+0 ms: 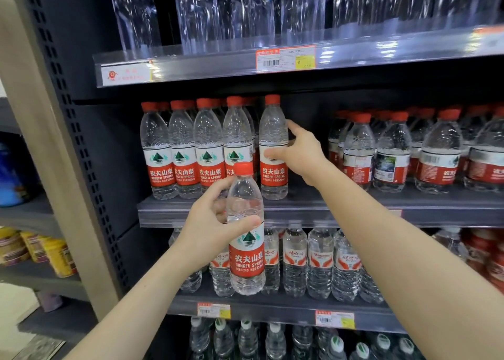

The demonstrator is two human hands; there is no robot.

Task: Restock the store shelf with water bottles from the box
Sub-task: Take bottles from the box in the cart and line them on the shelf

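1. The left hand is curled round a red-capped water bottle, thumb across its front. It holds the bottle upright in front of the middle shelf.
2. The right hand grips a second bottle standing on that shelf, thumb on the label and fingers wrapped behind.
3. This bottle stands just right of a front row of four bottles of the same kind.

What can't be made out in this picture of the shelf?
Head view:
- The box: outside the frame.
- Price tag print: too small, blurred.
- Top-shelf bottles: tops cut off by the upper edge.
- Rear bottles: mostly hidden behind the front row.
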